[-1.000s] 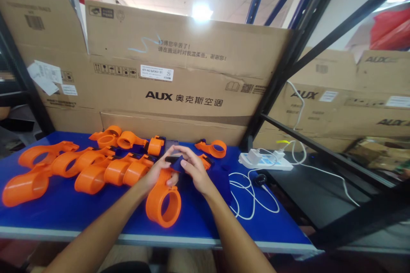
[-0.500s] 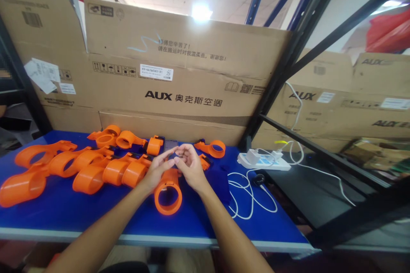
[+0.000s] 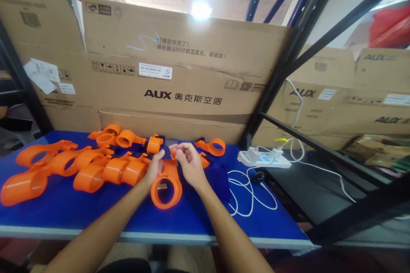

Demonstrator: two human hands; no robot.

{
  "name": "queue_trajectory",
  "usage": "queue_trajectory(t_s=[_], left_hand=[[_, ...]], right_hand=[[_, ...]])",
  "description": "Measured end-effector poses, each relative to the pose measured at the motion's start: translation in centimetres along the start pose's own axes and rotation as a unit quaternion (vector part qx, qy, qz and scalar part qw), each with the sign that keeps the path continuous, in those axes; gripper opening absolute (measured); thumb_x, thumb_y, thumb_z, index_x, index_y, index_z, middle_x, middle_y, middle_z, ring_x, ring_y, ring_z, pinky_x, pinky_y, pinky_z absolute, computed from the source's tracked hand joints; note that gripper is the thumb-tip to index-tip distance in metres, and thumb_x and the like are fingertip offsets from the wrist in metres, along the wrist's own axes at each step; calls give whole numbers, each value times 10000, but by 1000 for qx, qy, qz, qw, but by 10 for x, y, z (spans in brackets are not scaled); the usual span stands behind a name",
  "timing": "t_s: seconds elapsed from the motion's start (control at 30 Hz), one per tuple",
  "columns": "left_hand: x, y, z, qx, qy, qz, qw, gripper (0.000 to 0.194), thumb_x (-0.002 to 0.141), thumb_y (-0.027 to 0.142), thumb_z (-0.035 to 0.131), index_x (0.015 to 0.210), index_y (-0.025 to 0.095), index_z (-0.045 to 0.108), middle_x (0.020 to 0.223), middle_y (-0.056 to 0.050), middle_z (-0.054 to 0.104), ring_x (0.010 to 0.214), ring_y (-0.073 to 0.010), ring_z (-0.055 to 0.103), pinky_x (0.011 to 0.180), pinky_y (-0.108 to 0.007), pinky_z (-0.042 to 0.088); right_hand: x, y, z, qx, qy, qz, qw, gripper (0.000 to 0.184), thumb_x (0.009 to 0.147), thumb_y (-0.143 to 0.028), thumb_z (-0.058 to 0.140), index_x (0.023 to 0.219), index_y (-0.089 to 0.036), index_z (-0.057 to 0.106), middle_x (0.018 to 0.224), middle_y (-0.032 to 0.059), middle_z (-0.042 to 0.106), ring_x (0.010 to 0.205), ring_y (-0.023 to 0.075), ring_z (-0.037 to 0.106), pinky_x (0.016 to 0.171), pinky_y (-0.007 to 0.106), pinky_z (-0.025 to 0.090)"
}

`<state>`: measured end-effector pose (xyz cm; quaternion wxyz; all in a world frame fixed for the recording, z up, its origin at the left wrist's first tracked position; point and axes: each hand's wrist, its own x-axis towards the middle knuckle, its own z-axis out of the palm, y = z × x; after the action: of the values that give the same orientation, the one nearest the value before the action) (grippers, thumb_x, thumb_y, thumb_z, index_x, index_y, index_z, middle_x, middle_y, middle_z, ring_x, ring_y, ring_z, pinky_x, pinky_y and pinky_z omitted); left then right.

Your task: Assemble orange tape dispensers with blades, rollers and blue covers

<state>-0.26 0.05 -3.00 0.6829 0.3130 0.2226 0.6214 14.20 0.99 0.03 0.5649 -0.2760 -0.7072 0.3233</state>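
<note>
Our left forearm [image 3: 107, 221] and right forearm [image 3: 229, 224] slant inward from below, both bare. Our left grip [image 3: 155, 169] holds its thumb up, its fingers mostly hidden; near it, our right grip [image 3: 192, 166] leans left, fingers curled and pinched against the thumb.

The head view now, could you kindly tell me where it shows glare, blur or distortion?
In the head view, a ceiling light glares white near the top; the cartons at far right look soft; the shelf posts lean, perhaps from wide-lens distortion.

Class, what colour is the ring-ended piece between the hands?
Orange; the ring-ended piece shows best in the head view.
</note>
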Motion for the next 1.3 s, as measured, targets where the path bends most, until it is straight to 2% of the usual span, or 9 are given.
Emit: queue_trajectory(t_s=[0.2,0.33,0.43,0.5,0.57,0.67,0.83,1.13,1.3], left_hand=[[-2,17,-1,-62,-6,8,998,622,904,560,616,1346,123,654,972,-106,788,831,-245,745,748,-328,580],[0,21,2,-111,15,16,994,502,962,472,585,1286,100,678,1012,-114,788,941,-226,749,864,-300,578],[5,17,2,-116,34,32,992,410,963,406,595,1265,144,681,1047,-106,791,1027,-230,745,930,-308,572],[6,15,1,-116,41,35,992,386,947,369,623,1270,164,676,1053,-100,793,1031,-230,748,944,-316,574],[6,13,2,-116,44,33,992,391,935,359,643,1274,169,673,1047,-98,794,1010,-229,754,942,-321,581],[3,13,2,-115,43,23,992,383,938,360,640,1266,164,678,1044,-94,794,996,-220,757,926,-310,591],[4,10,0,-105,47,21,993,398,940,364,640,1299,195,668,1044,-83,794,969,-220,764,883,-314,609],[6,9,2,-104,50,47,992,345,956,346,623,1264,203,682,1055,-90,793,1060,-242,744,931,-322,596],[6,9,2,-102,48,48,993,326,952,357,636,1237,206,684,1019,-75,790,988,-220,759,940,-318,589]], right_hand=[[-1,-5,-18,-126,46,-32,990,211,1001,-400,538,995,-234,668,1019,76,723,993,247,670,934,404,518],[1,-12,-32,-204,52,-36,977,208,981,-365,536,889,-237,671,943,80,718,958,264,650,931,412,495],[4,-19,-56,-295,81,6,952,200,959,-374,558,969,-218,683,970,120,717,996,306,639,925,443,465],[5,-23,-78,-478,50,121,869,287,930,-444,599,1082,-216,686,995,136,727,1017,333,662,878,435,469],[5,-24,-101,-570,-44,228,788,438,878,-578,650,1114,-212,699,985,152,738,1009,363,685,834,434,476],[4,-22,-123,-605,-133,272,736,508,812,-648,703,1094,-226,716,1024,161,749,1068,391,679,812,427,481],[3,-15,-122,-601,-149,290,730,282,862,-506,692,922,-232,716,940,130,760,925,329,725,732,375,483],[5,-4,-120,-583,-151,305,738,324,762,-521,795,838,-225,689,912,124,760,897,329,730,730,384,502],[5,3,-120,-562,-130,296,762,197,872,-408,702,967,-236,701,1000,121,759,927,312,730,719,353,490]])
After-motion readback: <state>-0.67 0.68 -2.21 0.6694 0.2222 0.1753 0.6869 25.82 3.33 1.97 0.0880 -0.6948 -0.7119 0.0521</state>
